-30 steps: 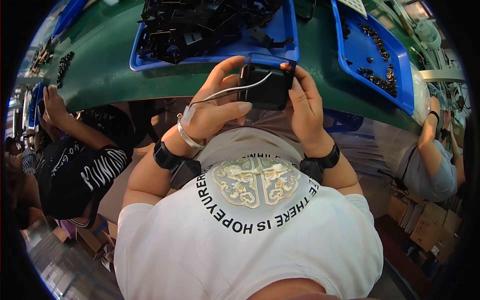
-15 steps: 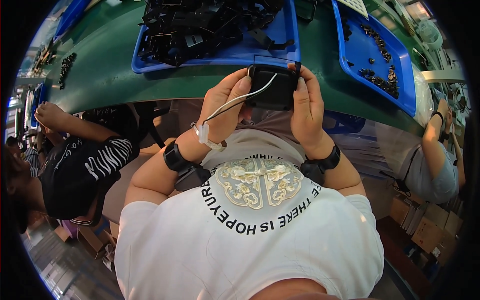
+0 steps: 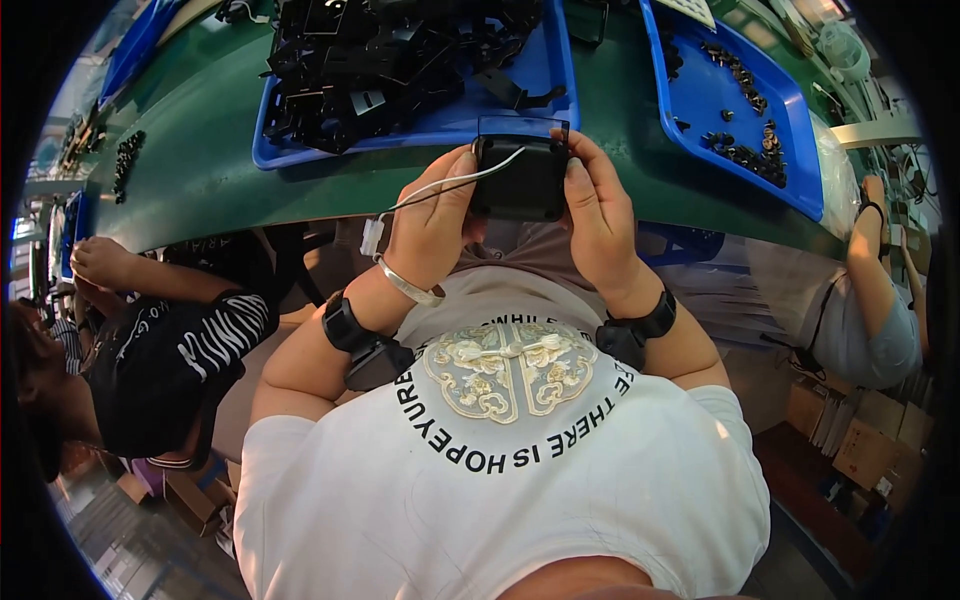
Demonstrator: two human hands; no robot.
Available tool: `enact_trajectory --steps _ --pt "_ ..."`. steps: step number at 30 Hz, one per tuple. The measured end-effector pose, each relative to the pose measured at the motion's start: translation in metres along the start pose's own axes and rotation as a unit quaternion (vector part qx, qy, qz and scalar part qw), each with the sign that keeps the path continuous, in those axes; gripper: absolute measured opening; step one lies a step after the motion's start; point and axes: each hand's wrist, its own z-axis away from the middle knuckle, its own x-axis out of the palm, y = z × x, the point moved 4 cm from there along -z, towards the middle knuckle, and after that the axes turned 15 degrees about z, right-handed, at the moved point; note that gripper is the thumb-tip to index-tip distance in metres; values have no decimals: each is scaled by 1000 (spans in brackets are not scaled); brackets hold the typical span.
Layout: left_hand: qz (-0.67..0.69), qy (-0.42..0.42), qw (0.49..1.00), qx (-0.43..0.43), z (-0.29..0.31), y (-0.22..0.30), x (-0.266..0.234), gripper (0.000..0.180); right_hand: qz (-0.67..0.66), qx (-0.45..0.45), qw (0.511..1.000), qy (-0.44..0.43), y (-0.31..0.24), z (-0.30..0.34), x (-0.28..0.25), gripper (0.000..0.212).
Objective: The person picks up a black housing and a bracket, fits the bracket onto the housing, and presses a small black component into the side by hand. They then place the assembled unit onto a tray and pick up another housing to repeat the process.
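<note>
A black, roughly square plastic housing (image 3: 520,182) is held between my two hands at the table's near edge. My left hand (image 3: 430,222) grips its left side, thumb on the upper face. On the opposite side my right hand (image 3: 602,218) closes on the edge, with its thumb along the side and fingers behind. A thin dark frame-like piece (image 3: 522,125) shows at the housing's far edge; how it is joined I cannot tell. From the housing, a white and a black wire (image 3: 440,187) run over my left hand to a white plug connector (image 3: 372,237) hanging beside it.
Beyond my hands, a blue tray (image 3: 415,133) holds a heap of black metal brackets (image 3: 370,75). Another blue tray (image 3: 808,160), at the right, contains small dark screw-like parts (image 3: 745,158). Small black parts (image 3: 126,165) lie on the green table (image 3: 230,170). Other people sit at both sides.
The connector has swung left off my left wrist and now hangs clear of it. The whole view has shifted slightly; both hands keep their grip on the housing.
</note>
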Motion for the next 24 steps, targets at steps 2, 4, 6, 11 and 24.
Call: enact_trajectory --steps 2,4,6,11,24 --pt "-43 -8 998 36 -5 6 5 37 18 -25 999 24 -3 -7 -9 34" --pt "10 -65 998 24 -12 13 12 37 1 6 1000 15 -9 -5 -18 34" --pt "109 -158 981 -24 -18 20 23 36 -2 3 1000 27 -19 -17 -35 34" --pt "-44 -234 966 103 -17 32 40 39 -170 67 977 113 -43 -55 -117 32" --pt "-362 -402 809 230 -8 36 30 38 170 -142 948 229 -21 -74 -233 29"
